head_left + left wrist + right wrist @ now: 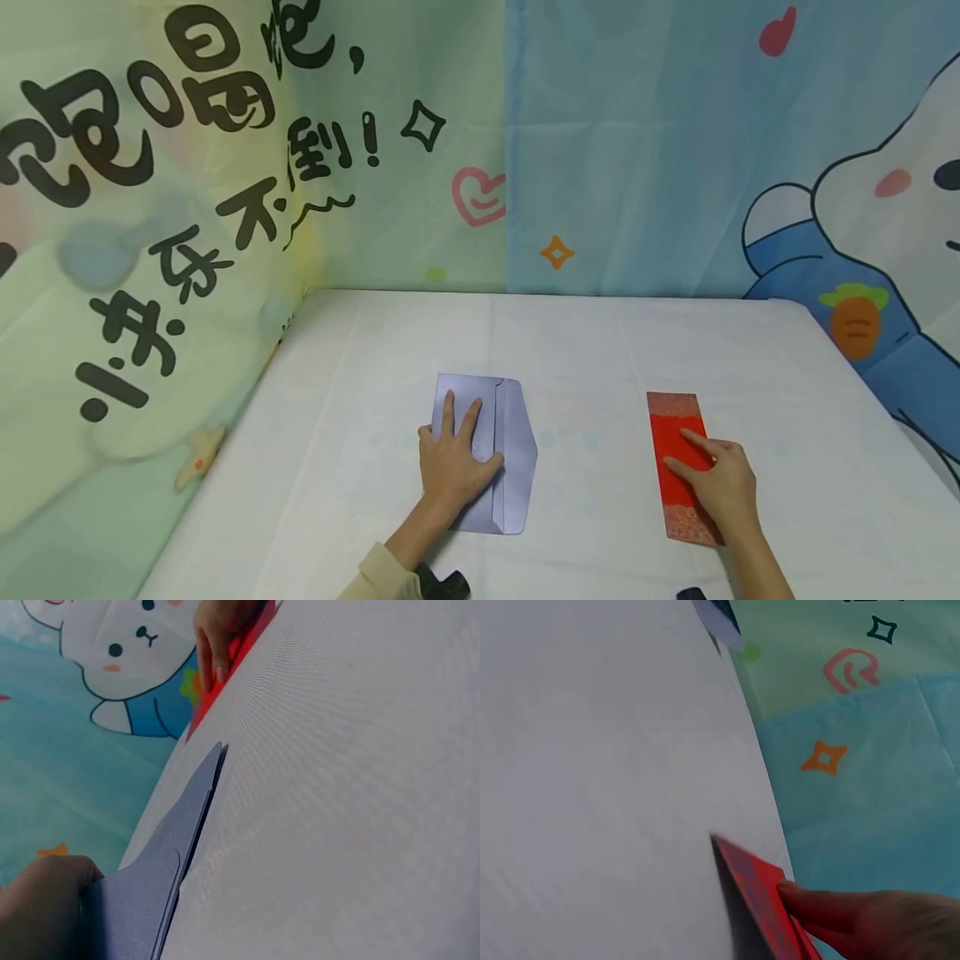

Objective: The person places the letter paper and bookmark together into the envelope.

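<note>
ok, left grip (454,468) lies spread on the envelope (484,421), well apart from the packet (670,437) on the same worktop (585,358); right grip (720,482) rests on the packet, thumb & index apart, other fingers mostly hidden. poss. risk: pressing down while sliding cd crease the envelope's flap (519,467); packet edge looks raised in r. wrist view, so an uneven push might bend it. txt: chinese chars (309,150) on backdrop (637,167), incl. 不 & 到!; no brand legible on envelope/packet.
</note>
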`<state>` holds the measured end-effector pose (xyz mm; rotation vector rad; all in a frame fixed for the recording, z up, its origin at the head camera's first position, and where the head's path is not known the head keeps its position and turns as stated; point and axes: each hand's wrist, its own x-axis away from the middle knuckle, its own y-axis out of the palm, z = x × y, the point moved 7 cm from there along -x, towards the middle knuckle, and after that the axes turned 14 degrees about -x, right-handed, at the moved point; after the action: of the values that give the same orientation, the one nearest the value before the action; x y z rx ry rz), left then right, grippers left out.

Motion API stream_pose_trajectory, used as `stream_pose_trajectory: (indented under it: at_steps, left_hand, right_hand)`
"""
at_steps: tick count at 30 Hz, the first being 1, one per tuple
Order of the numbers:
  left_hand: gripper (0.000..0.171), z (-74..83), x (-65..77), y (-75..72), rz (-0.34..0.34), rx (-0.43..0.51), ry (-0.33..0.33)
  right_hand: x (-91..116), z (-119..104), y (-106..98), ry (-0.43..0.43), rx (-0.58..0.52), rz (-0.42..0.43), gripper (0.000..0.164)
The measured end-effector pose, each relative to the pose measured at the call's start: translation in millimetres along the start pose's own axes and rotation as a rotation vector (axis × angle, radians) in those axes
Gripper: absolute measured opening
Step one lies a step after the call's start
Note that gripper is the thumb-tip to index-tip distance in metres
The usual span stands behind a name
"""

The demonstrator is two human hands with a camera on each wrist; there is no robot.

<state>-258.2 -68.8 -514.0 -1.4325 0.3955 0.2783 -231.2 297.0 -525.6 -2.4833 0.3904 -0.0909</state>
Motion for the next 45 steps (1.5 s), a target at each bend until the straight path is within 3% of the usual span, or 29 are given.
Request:
stream_pose_trajectory:
  at_steps: [5, 9, 12, 16, 21, 25, 33, 40, 45]
  left_hand:
    - [0.076, 0.0, 0.6, 1.1, 0.002, 0.009, 0.001]
    - [0.076, -0.5, 0.7, 1.7, -0.013, 0.012, -0.002]
    - [0.077, -1.0, 0.2, 2.3, -0.021, 0.010, -0.007]
    - [0.077, -1.4, -0.6, 2.1, -0.014, 0.019, -0.009]
    - [0.077, -0.3, -1.0, 2.0, -0.003, 0.031, 0.007]
    - [0.076, 1.4, -1.4, 3.7, -0.010, 0.034, 0.028]
    - [0.072, 1.3, -1.1, 5.7, -0.023, 0.028, 0.020]
    - [0.073, 1.8, -1.7, 3.8, -0.036, 0.027, 0.010]
    - [0.075, 0.8, -2.6, 2.2, -0.033, 0.028, 0.004]
  right_hand:
    - [-6, 8, -7, 0.117, 0.004, -0.142, 0.067]
    - [-6, 11, -9, 0.259, -0.153, -0.237, 0.070]
    - [-4, 6, -4, 0.280, -0.268, -0.290, 0.072]
    - [-3, -15, 11, 0.155, -0.353, -0.348, 0.072]
    - [1, -51, 46, -0.084, -0.600, -0.453, 0.067]
    - [7, -78, 77, -0.203, -0.726, -0.542, 0.066]
    - [19, -102, 118, -0.256, -0.618, -0.530, 0.065]
    - [27, -101, 131, -0.206, -0.520, -0.538, 0.065]
    - [32, -105, 136, -0.230, -0.452, -0.531, 0.064]
